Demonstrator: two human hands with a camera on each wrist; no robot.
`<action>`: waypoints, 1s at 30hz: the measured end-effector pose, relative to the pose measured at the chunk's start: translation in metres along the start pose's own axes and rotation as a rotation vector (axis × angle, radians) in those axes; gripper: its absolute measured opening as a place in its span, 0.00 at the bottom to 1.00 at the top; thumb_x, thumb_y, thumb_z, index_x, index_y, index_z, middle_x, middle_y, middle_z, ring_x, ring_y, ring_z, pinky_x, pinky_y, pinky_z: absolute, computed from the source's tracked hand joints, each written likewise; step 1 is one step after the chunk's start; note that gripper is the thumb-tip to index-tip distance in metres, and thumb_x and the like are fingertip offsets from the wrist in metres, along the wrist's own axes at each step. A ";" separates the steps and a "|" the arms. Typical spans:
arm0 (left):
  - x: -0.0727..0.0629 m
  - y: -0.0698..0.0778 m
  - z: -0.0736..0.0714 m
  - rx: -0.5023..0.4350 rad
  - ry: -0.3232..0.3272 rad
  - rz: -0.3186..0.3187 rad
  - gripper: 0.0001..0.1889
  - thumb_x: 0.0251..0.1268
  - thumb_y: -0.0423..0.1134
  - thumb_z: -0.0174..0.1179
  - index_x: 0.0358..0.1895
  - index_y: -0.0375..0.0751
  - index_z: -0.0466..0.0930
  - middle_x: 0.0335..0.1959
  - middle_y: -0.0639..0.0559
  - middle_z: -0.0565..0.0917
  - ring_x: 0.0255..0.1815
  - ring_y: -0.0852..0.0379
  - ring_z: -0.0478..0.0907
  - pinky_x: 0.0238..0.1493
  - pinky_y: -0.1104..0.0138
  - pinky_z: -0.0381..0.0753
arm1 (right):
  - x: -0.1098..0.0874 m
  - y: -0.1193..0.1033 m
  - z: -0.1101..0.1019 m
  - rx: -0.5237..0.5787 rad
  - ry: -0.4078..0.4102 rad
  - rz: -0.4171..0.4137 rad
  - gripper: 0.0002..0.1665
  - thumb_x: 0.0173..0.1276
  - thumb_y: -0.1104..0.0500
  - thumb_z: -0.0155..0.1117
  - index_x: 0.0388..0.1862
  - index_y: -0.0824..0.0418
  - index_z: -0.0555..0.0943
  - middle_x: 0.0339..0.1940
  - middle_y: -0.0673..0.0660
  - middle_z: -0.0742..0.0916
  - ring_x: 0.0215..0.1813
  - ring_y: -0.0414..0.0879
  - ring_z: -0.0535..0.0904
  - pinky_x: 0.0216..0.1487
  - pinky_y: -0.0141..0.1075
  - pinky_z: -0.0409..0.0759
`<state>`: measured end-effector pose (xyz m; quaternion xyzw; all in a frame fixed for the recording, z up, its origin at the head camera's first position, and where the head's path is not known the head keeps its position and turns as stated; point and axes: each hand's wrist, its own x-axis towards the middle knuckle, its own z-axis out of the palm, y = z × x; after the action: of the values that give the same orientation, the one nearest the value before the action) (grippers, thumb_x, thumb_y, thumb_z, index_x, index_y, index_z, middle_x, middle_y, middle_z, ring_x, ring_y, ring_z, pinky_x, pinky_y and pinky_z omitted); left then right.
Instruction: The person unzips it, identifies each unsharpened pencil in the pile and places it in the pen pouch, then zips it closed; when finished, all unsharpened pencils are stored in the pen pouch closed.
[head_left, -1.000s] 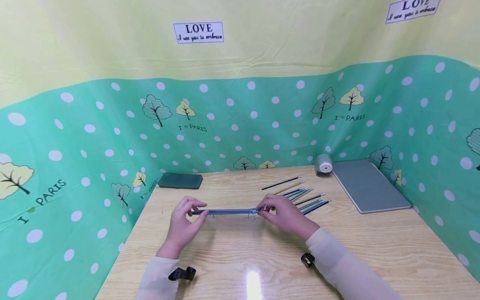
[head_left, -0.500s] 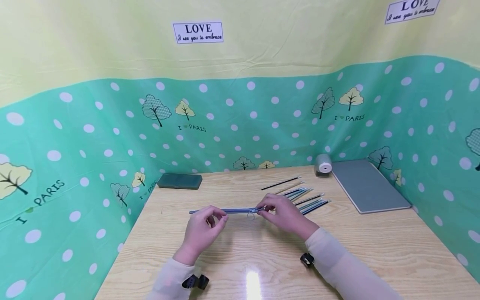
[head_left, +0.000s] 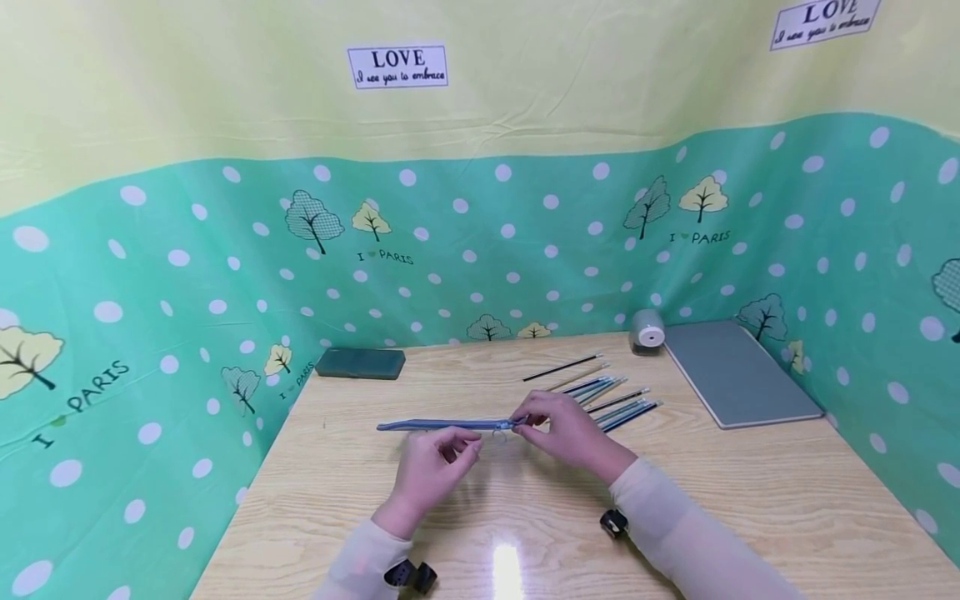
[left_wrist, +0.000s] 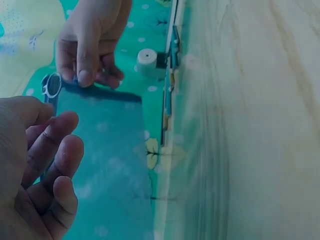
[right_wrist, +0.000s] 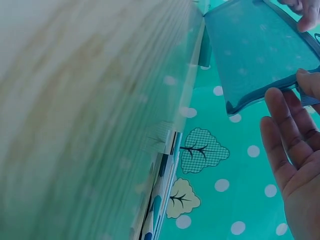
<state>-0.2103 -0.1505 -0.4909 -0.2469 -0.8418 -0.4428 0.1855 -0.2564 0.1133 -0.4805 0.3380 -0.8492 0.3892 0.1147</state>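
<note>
A see-through blue zipper pouch [head_left: 435, 424] is held up above the table, seen edge-on from the head and as a broad sheet [left_wrist: 105, 165] in the left wrist view. My right hand [head_left: 570, 429] pinches its right end, at the corner beside the zipper. A round ring pull [left_wrist: 52, 85] hangs from the zipper close to that corner. On the near side of the pouch is my left hand [head_left: 431, 471], its fingers loosely bent and holding nothing. Its fingertips are just left of the ring pull, apart from it.
Several pencils [head_left: 600, 392] lie behind my right hand. A pencil sharpener [head_left: 648, 332] stands at the back right, beside a grey board [head_left: 738, 371]. A dark green case [head_left: 361, 363] lies at the back left. Patterned cloth [head_left: 480, 250] walls the table.
My left hand has let go of the pouch's left end and moved right along its edge toward the ring pull. The right hand keeps its pinch in place.
</note>
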 end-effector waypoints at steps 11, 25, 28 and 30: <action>0.000 0.005 0.012 -0.229 -0.165 -0.183 0.09 0.74 0.42 0.67 0.44 0.39 0.91 0.26 0.51 0.89 0.19 0.50 0.83 0.21 0.64 0.83 | -0.001 -0.001 0.004 0.001 -0.023 -0.021 0.09 0.69 0.61 0.76 0.44 0.48 0.89 0.39 0.38 0.85 0.40 0.33 0.82 0.43 0.36 0.86; -0.002 0.012 0.011 -0.394 -0.023 -0.258 0.05 0.74 0.35 0.66 0.41 0.35 0.84 0.24 0.50 0.86 0.15 0.49 0.78 0.16 0.66 0.77 | -0.001 -0.002 0.003 -0.001 -0.045 -0.001 0.08 0.69 0.60 0.76 0.44 0.47 0.89 0.39 0.36 0.84 0.40 0.32 0.82 0.43 0.36 0.86; -0.002 0.014 0.010 -0.391 0.005 -0.232 0.03 0.75 0.34 0.65 0.40 0.38 0.84 0.24 0.50 0.85 0.15 0.52 0.77 0.16 0.68 0.75 | -0.001 -0.003 0.003 -0.009 -0.049 -0.015 0.09 0.69 0.61 0.76 0.44 0.47 0.89 0.39 0.36 0.85 0.40 0.31 0.82 0.43 0.35 0.86; -0.002 0.016 0.009 -0.386 0.015 -0.226 0.03 0.74 0.34 0.66 0.40 0.38 0.84 0.25 0.50 0.86 0.15 0.55 0.77 0.16 0.69 0.74 | -0.001 -0.003 0.003 -0.025 -0.050 -0.028 0.10 0.69 0.61 0.76 0.45 0.48 0.90 0.40 0.37 0.85 0.40 0.31 0.82 0.43 0.34 0.86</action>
<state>-0.2004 -0.1356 -0.4867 -0.1786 -0.7622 -0.6156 0.0900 -0.2532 0.1102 -0.4813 0.3582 -0.8517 0.3684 0.1032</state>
